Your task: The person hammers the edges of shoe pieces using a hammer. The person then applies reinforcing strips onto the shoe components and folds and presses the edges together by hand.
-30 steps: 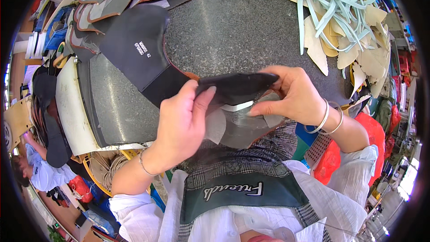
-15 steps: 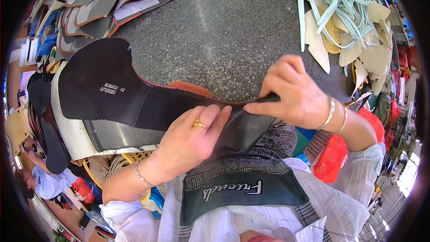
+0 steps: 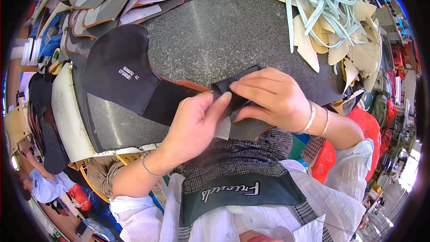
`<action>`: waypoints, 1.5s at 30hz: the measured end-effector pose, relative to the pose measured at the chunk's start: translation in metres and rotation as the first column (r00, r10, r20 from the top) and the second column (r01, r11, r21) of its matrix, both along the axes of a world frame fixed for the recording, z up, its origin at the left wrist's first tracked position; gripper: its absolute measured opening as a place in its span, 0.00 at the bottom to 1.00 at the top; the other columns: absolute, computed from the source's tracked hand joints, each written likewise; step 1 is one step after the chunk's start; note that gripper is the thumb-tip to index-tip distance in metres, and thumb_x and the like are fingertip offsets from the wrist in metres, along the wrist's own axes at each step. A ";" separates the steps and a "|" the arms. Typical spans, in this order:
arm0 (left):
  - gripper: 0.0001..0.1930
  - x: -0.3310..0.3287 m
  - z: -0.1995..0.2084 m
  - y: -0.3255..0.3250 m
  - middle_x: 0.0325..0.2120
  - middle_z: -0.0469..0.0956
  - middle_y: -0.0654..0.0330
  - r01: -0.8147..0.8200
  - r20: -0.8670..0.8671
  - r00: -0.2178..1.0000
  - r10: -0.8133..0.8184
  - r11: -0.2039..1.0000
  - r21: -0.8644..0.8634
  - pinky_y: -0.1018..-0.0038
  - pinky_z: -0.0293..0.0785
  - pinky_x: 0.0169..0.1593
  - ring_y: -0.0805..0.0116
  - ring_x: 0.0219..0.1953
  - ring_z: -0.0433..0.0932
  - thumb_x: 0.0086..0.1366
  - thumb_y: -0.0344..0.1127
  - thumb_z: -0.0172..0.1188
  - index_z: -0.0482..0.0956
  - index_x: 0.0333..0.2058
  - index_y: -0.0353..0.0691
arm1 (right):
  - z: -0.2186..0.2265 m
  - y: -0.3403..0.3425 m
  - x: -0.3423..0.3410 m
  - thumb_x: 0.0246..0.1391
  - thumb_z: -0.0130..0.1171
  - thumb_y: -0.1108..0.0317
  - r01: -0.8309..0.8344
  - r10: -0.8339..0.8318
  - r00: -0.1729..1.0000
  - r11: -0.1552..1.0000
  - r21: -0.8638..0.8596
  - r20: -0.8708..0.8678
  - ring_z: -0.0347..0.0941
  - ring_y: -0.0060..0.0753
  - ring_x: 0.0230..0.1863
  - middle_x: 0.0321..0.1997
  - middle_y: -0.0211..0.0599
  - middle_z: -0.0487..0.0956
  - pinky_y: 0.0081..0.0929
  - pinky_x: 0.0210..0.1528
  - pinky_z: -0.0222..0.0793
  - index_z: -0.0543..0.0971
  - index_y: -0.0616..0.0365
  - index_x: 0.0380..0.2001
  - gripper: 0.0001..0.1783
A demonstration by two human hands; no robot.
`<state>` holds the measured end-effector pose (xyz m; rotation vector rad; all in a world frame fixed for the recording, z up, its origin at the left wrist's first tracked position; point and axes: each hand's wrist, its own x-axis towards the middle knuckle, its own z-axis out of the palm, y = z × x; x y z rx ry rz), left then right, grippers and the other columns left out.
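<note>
A large black leather shoe-upper piece [image 3: 114,54] with reddish-brown edges lies across the worktop, its broad rounded end at the left with white print on it. Its narrow strip runs right, into my hands. My left hand [image 3: 192,118] pinches the strip between thumb and forefinger. Close beside it, my right hand [image 3: 275,98] grips the right-hand end, fingers bent over the dark leather, which is folded up there. Below the fingertips a pale grey patch and a grey underside show. My palms hide part of the strip.
Grey speckled worktop [image 3: 188,31]. Stacked grey leather pieces [image 3: 103,11] with red-brown edges lie far left. Far right are pale blue strips [image 3: 329,6] and cream scraps [image 3: 363,58]. A yellow basket [image 3: 89,175] stands below the left edge, near another person [image 3: 49,188].
The leather's broad end has shifted right and tilted. My right hand has moved slightly left and down, and the strip's right end is now folded over, with a pale patch showing.
</note>
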<state>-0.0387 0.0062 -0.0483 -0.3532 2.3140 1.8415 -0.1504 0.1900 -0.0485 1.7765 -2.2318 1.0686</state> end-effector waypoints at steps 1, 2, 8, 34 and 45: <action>0.16 0.001 -0.002 -0.003 0.17 0.69 0.51 0.016 0.041 0.999 -0.019 0.998 0.061 0.68 0.64 0.26 0.61 0.18 0.66 0.70 0.37 0.55 0.75 0.28 0.28 | -0.004 -0.001 -0.001 0.37 0.71 0.63 -0.059 0.059 0.998 0.998 0.039 0.005 0.78 0.41 0.38 0.36 0.38 0.80 0.36 0.40 0.74 0.80 0.63 0.40 0.24; 0.17 0.001 -0.002 -0.005 0.18 0.69 0.51 0.031 0.081 0.996 -0.041 0.992 0.122 0.68 0.64 0.27 0.63 0.20 0.66 0.71 0.38 0.55 0.75 0.28 0.28 | -0.005 -0.002 -0.002 0.38 0.71 0.63 -0.116 0.115 0.993 0.990 0.078 0.012 0.78 0.40 0.37 0.36 0.38 0.81 0.36 0.40 0.74 0.81 0.63 0.40 0.23; 0.11 0.005 0.007 0.000 0.31 0.76 0.53 0.218 -0.129 0.967 -0.222 0.975 -0.046 0.68 0.73 0.38 0.61 0.31 0.76 0.64 0.36 0.63 0.82 0.36 0.32 | 0.012 0.011 -0.016 0.45 0.64 0.79 -0.094 -0.013 0.823 0.983 0.159 0.568 0.80 0.46 0.39 0.37 0.45 0.82 0.34 0.40 0.76 0.81 0.65 0.37 0.13; 0.46 0.032 -0.019 0.058 0.47 0.65 0.50 0.098 -0.176 0.849 -0.499 0.474 -0.875 0.57 0.60 0.46 0.56 0.47 0.65 0.48 0.58 0.67 0.68 0.60 0.31 | 0.018 0.037 0.016 0.50 0.67 0.74 0.361 -0.383 0.744 0.920 0.154 0.548 0.77 0.35 0.37 0.34 0.41 0.78 0.30 0.40 0.75 0.73 0.61 0.29 0.10; 0.51 0.035 -0.021 0.057 0.48 0.63 0.52 0.113 -0.161 0.837 -0.523 0.452 -0.885 0.58 0.60 0.46 0.58 0.47 0.64 0.44 0.63 0.66 0.67 0.60 0.30 | 0.016 0.046 0.008 0.50 0.67 0.73 0.109 -0.268 0.740 0.953 0.283 0.618 0.81 0.37 0.41 0.36 0.40 0.84 0.31 0.44 0.75 0.83 0.61 0.33 0.06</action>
